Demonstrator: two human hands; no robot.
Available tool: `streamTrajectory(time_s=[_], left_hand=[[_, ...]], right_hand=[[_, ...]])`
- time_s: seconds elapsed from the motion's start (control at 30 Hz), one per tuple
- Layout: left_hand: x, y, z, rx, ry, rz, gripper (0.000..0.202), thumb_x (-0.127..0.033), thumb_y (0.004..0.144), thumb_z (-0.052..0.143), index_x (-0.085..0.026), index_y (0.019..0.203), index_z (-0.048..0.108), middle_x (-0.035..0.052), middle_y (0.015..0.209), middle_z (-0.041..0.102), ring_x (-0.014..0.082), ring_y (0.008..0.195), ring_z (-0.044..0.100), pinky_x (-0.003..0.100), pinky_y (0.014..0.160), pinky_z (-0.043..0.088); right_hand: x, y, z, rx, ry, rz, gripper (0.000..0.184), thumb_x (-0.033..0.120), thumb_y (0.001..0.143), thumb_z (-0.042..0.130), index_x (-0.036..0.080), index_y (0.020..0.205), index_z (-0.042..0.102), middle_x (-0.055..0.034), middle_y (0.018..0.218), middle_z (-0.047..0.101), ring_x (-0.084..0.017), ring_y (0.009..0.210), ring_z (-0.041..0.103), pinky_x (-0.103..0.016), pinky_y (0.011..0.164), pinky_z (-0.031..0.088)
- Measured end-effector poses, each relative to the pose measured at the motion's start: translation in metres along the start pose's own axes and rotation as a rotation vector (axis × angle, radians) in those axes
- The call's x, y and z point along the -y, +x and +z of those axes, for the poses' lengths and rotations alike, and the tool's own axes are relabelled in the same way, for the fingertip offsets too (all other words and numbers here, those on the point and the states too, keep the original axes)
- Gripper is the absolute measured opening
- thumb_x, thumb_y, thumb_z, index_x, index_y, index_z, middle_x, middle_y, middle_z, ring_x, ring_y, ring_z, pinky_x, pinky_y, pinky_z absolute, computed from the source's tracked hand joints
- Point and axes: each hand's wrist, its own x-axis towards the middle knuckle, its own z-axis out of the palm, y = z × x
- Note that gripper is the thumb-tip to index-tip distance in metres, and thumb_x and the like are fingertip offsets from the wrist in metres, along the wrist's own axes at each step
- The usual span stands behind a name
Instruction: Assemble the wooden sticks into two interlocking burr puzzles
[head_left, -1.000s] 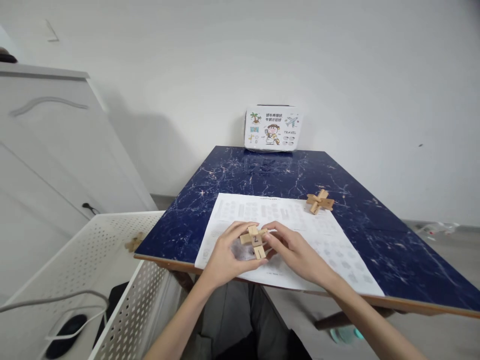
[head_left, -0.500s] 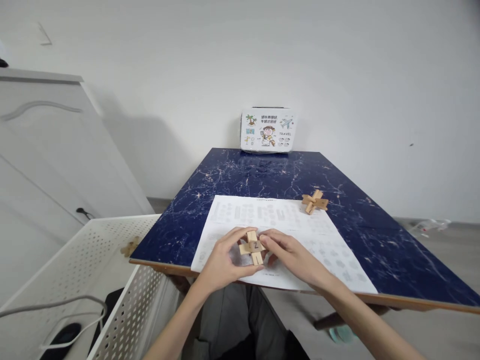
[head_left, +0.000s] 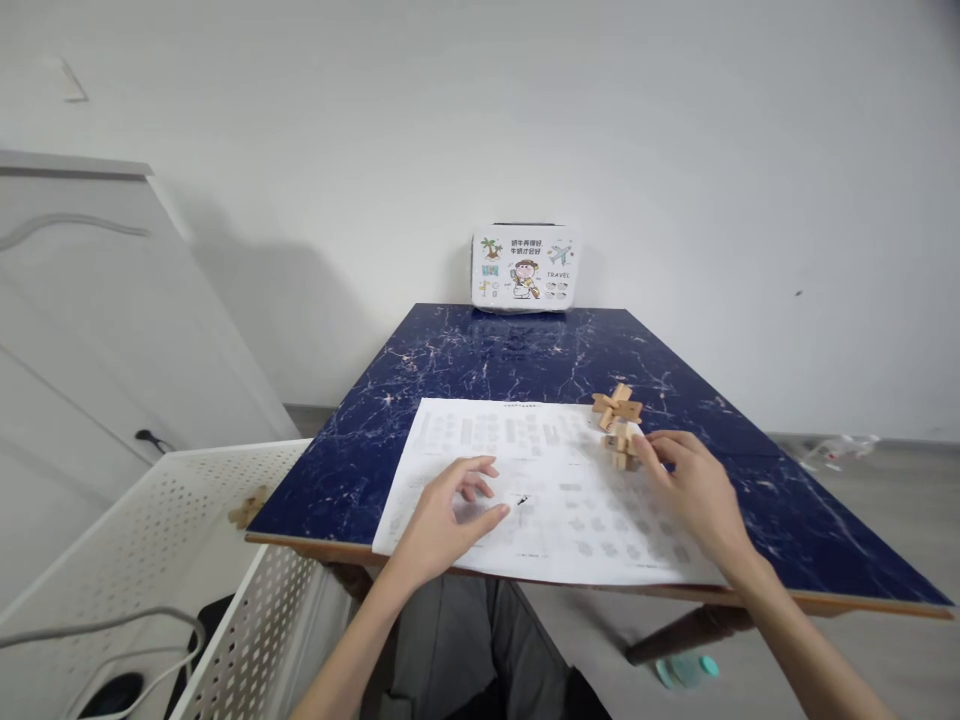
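Between the fingertips of my right hand [head_left: 694,490] is a small wooden burr puzzle [head_left: 619,447], its blocks crossing each other. It is just in front of another wooden cross-shaped puzzle [head_left: 617,406] at the upper right corner of the white printed sheet [head_left: 480,470]. Whether the two puzzles touch, I cannot tell. My left hand [head_left: 454,510] hovers over the lower left of the sheet, thumb and fingers apart, holding nothing. A small dark mark [head_left: 523,500] shows on the paper beside its thumb.
The blue marbled table [head_left: 517,350] carries a white cartoon-printed case [head_left: 523,268] at its back edge, against the wall. To the left stands a perforated white basket [head_left: 255,610] with wooden pieces [head_left: 248,508], cables and a dark mouse-like object [head_left: 112,694]. A bottle [head_left: 686,670] lies on the floor.
The wooden puzzle has left my left hand and travelled right and away in my right hand, beside the other puzzle. My left hand has stayed near its place, fingers now free.
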Motion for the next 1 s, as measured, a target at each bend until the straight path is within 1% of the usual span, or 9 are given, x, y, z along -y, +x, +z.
streamTrajectory(time_s=[0.07, 0.17, 0.27, 0.33, 0.4, 0.47, 0.57, 0.77, 1.0], left_hand=[[0.0, 0.0, 0.0, 0.01, 0.025, -0.021, 0.043, -0.034, 0.086, 0.073, -0.027, 0.127, 0.06, 0.0049, 0.116, 0.069, 0.0177, 0.094, 0.064, 0.035, 0.089, 0.05], [-0.002, 0.0, -0.001, 0.016, 0.057, -0.04, 0.039, -0.036, 0.087, 0.071, -0.026, 0.124, 0.062, 0.0047, 0.112, 0.07, 0.0183, 0.094, 0.064, 0.034, 0.088, 0.05], [-0.003, 0.001, -0.001, 0.019, 0.069, -0.052, 0.035, -0.037, 0.089, 0.069, -0.024, 0.121, 0.064, 0.0046, 0.107, 0.071, 0.0183, 0.093, 0.065, 0.034, 0.087, 0.05], [-0.004, 0.002, 0.0, 0.018, 0.071, -0.059, 0.033, -0.038, 0.09, 0.068, -0.024, 0.12, 0.065, 0.0049, 0.105, 0.072, 0.0184, 0.092, 0.066, 0.033, 0.085, 0.051], [-0.004, 0.003, 0.0, 0.013, 0.07, -0.068, 0.033, -0.038, 0.09, 0.067, -0.023, 0.119, 0.065, 0.0057, 0.105, 0.072, 0.0186, 0.091, 0.066, 0.033, 0.083, 0.052], [-0.004, 0.003, 0.0, 0.01, 0.068, -0.079, 0.033, -0.038, 0.09, 0.067, -0.022, 0.119, 0.066, 0.0062, 0.107, 0.073, 0.0186, 0.09, 0.067, 0.033, 0.082, 0.053], [-0.007, 0.004, -0.001, 0.013, 0.066, -0.093, 0.032, -0.038, 0.091, 0.066, -0.022, 0.119, 0.066, 0.0059, 0.107, 0.073, 0.0185, 0.09, 0.067, 0.033, 0.084, 0.053], [-0.012, 0.004, -0.001, 0.012, 0.061, -0.106, 0.03, -0.038, 0.092, 0.065, -0.021, 0.116, 0.066, 0.0058, 0.104, 0.074, 0.0198, 0.094, 0.069, 0.034, 0.087, 0.053], [-0.009, 0.002, -0.001, 0.006, 0.073, -0.097, 0.026, -0.036, 0.093, 0.063, -0.021, 0.114, 0.067, 0.0041, 0.098, 0.075, 0.019, 0.091, 0.068, 0.033, 0.086, 0.053]], right_hand=[[-0.012, 0.004, -0.003, -0.028, -0.084, 0.078, 0.049, 0.059, 0.097, 0.047, 0.022, 0.074, 0.069, -0.0096, 0.113, 0.07, -0.026, 0.09, 0.067, -0.035, 0.074, 0.048], [-0.022, 0.002, -0.006, -0.035, -0.116, 0.137, 0.049, 0.063, 0.097, 0.046, 0.022, 0.079, 0.067, -0.0101, 0.11, 0.069, -0.027, 0.087, 0.065, -0.035, 0.07, 0.045], [-0.02, -0.01, -0.011, -0.115, -0.112, 0.172, 0.052, 0.069, 0.095, 0.044, 0.022, 0.086, 0.064, -0.0126, 0.105, 0.065, -0.027, 0.081, 0.063, -0.036, 0.067, 0.044], [-0.012, -0.021, -0.015, -0.155, -0.053, 0.147, 0.051, 0.069, 0.095, 0.044, 0.021, 0.086, 0.06, -0.0126, 0.1, 0.064, -0.026, 0.079, 0.061, -0.036, 0.068, 0.044], [-0.001, -0.031, -0.017, -0.059, 0.105, 0.055, 0.047, 0.065, 0.097, 0.045, 0.021, 0.085, 0.059, -0.0091, 0.089, 0.064, -0.022, 0.073, 0.06, -0.034, 0.068, 0.046], [0.009, -0.038, -0.017, 0.122, 0.271, 0.017, 0.043, 0.061, 0.099, 0.046, 0.022, 0.086, 0.058, -0.0052, 0.083, 0.065, -0.019, 0.067, 0.058, -0.03, 0.064, 0.045], [0.015, -0.041, -0.014, 0.302, 0.379, -0.035, 0.042, 0.058, 0.1, 0.046, 0.022, 0.082, 0.058, -0.0013, 0.072, 0.06, -0.017, 0.063, 0.054, -0.028, 0.06, 0.042], [0.005, -0.039, -0.009, 0.369, 0.389, -0.059, 0.043, 0.057, 0.099, 0.047, 0.021, 0.08, 0.061, 0.0, 0.068, 0.057, -0.017, 0.064, 0.05, -0.027, 0.061, 0.04], [0.006, -0.042, -0.011, 0.345, 0.395, -0.047, 0.044, 0.058, 0.098, 0.048, 0.022, 0.077, 0.059, -0.0003, 0.066, 0.057, -0.018, 0.064, 0.051, -0.027, 0.06, 0.041]])
